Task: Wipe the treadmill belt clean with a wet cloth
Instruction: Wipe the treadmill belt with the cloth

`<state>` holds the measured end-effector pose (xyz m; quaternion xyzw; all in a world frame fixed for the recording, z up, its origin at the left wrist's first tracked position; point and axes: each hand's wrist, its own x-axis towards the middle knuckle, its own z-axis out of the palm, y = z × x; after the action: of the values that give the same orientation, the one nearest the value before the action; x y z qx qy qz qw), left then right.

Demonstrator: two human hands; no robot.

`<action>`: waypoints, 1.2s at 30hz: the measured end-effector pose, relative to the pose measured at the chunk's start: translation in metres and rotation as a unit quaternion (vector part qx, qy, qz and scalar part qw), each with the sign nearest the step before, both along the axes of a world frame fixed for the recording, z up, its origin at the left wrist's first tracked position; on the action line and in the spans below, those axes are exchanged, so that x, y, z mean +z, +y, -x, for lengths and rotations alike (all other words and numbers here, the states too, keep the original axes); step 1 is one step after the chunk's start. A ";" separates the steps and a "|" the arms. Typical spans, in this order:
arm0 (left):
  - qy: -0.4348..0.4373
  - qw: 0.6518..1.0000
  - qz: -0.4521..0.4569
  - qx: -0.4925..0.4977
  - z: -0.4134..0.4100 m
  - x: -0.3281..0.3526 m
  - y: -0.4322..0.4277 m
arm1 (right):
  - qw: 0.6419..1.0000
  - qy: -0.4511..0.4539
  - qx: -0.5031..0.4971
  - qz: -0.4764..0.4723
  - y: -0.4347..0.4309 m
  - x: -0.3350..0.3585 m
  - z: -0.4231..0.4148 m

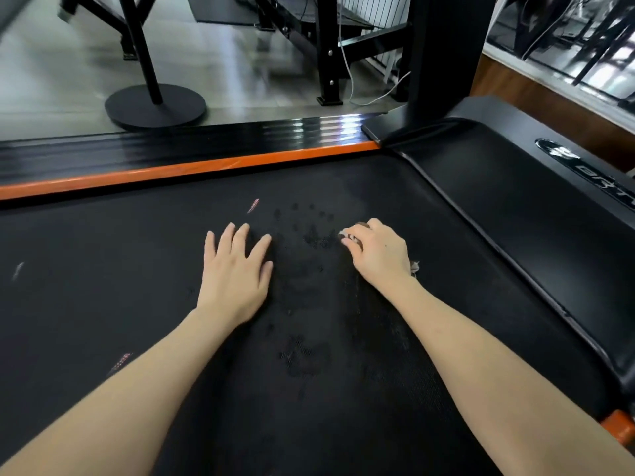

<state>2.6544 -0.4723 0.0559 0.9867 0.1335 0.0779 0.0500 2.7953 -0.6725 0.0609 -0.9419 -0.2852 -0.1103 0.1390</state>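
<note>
The black treadmill belt (pixel 137 269) fills most of the view, with dark wet spots (pixel 309 235) between my hands. My left hand (pixel 237 269) lies flat on the belt, fingers spread, holding nothing. My right hand (pixel 376 250) is closed over a small cloth (pixel 414 266). Only a frayed edge of the cloth shows at the wrist side and a pale bit at the fingertips. The cloth is pressed down on the belt, and a damp streak runs back along my right forearm.
An orange-trimmed black side rail (pixel 192 166) borders the belt's far edge. The black motor cover (pixel 515 207) and upright post (pixel 436 63) stand at the right. A round black stand base (pixel 154 106), equipment frames and white cables sit on the grey floor beyond.
</note>
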 end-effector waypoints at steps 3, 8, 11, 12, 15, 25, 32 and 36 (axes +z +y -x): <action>-0.008 0.999 0.014 0.043 -0.008 -0.010 0.005 | 1.000 -0.006 -0.023 0.004 0.004 -0.003 -0.028; -0.016 0.999 0.019 0.045 -0.010 -0.015 0.006 | 0.996 0.013 -0.089 0.017 0.030 0.007 -0.059; -0.009 0.999 0.026 0.042 -0.010 -0.016 0.006 | 0.999 0.019 0.023 -0.015 0.031 0.006 -0.011; -0.012 0.999 0.026 0.042 -0.011 -0.016 0.006 | 0.995 0.019 0.095 -0.024 0.027 0.005 0.015; -0.017 0.999 0.024 0.037 -0.010 -0.017 0.008 | 0.970 0.048 0.237 -0.021 0.015 0.004 0.061; -0.013 0.999 0.022 0.042 -0.012 -0.018 0.008 | 0.997 0.015 -0.075 -0.007 0.047 0.011 -0.078; -0.007 0.999 0.017 0.044 -0.011 -0.017 0.007 | 0.975 0.026 0.217 -0.030 0.033 0.003 0.010; -0.005 0.999 0.021 0.045 -0.011 -0.016 0.006 | 1.000 0.012 0.017 -0.015 0.051 0.007 -0.067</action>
<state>2.6653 -0.4659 0.0398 0.9780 0.1793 0.0819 0.0680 2.8625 -0.6213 0.0683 -0.9358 -0.2980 -0.1013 0.1586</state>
